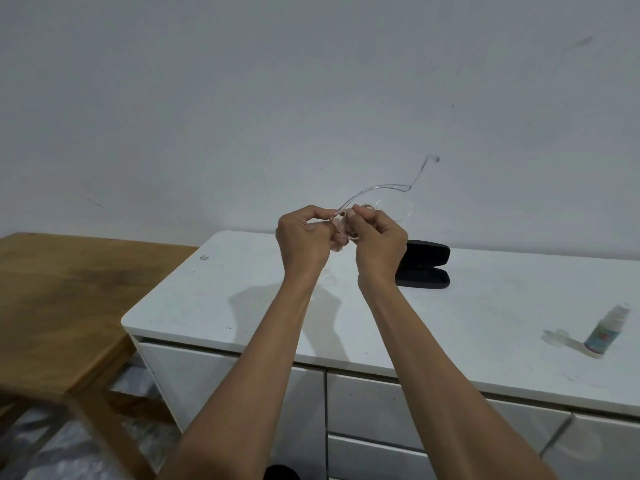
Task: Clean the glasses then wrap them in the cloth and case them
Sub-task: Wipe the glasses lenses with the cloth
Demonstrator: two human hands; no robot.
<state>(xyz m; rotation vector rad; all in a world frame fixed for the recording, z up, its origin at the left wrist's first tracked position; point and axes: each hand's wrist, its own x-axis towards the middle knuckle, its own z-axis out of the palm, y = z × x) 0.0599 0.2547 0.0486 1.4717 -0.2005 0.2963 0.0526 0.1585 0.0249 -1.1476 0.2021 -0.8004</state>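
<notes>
Glasses (379, 202): clear frame, pretty hard to see against the wall, held up in the air above the back edge of the table. One lens sticks out to the right of the right hand, and a temple arm arcs over the top from the left hand's fingertips toward that lens.

Left hand (304, 239): raised, grip pinched onto the left end of the frame with thumb and forefinger, other fingers curled in.

Right hand (379, 239): right next to the left, nearly touching it, grip curled around the frame near the middle. The glasses sit between the two hands and poke out above and to the right of them.

Cloth: can't tell. There's something pale between the fingers, but it could just be fingertips.

Case (427, 263): black, lying open on the table just behind and right of the right wrist, partly hidden by it.

Spray bottle (604, 332): small, standing at the right side of the table, well apart from the hands, a bit blurry.

Table (485, 327): white top with drawers underneath.

Wooden table (59, 289): on the left, butted up beside the white one.

Wall (242, 98): plain white with a few marks.
</notes>
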